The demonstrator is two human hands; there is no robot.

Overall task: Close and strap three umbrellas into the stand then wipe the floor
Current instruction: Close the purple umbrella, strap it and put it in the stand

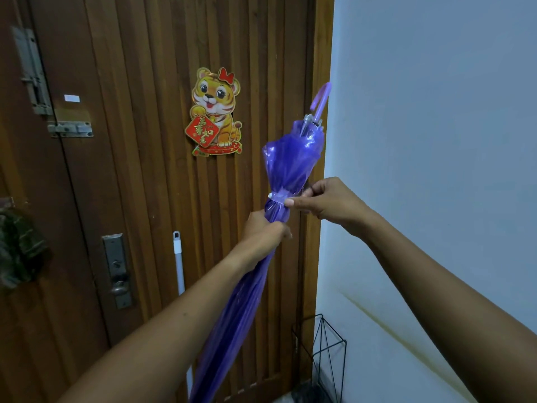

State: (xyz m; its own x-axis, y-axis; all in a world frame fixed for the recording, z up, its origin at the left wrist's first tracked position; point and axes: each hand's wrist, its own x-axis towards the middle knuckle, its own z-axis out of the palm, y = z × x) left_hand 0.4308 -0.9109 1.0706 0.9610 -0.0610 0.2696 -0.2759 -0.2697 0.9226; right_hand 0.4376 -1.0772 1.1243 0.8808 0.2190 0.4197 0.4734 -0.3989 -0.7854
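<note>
- Left hand grips the folded purple umbrella, handle end up.
- Right hand pinches its strap.
- Umbrella tip is cut off below.

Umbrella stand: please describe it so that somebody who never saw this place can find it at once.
Find the brown wooden door and the pale wall to its right. Where they meet, low at the floor, stands the umbrella stand. It is an open frame of thin black wire, unlike the white pole leaning on the door and the purple umbrella.
</note>
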